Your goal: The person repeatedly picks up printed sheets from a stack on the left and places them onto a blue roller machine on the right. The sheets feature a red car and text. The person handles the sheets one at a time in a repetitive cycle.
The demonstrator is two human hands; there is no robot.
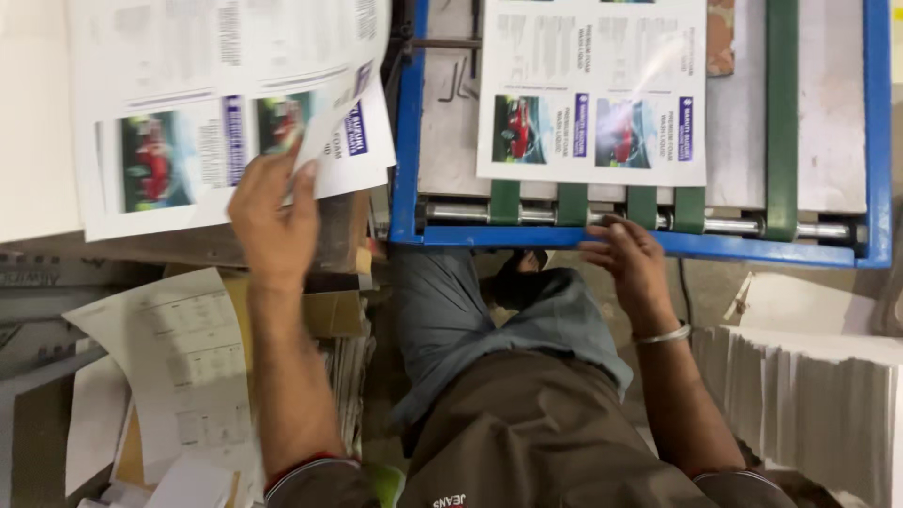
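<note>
At the blue-framed machine [406,141], 1 printed sheet [593,89] lay on the green belts [570,203], right hand [632,265] resting loosely spread at its roller. Left hand [275,218] pinched another sheet [324,141] onto the finished pile [169,103]; unfed stock [800,395] remained right.

A blue-framed machine bed [408,141] with green belts [781,113] carries one printed sheet [593,85] (car pictures along its near edge). To its left, a pale table [33,122] holds a stack of similar printed sheets [188,85]. Loose papers [179,367] and cardboard [329,310] lie below.
</note>
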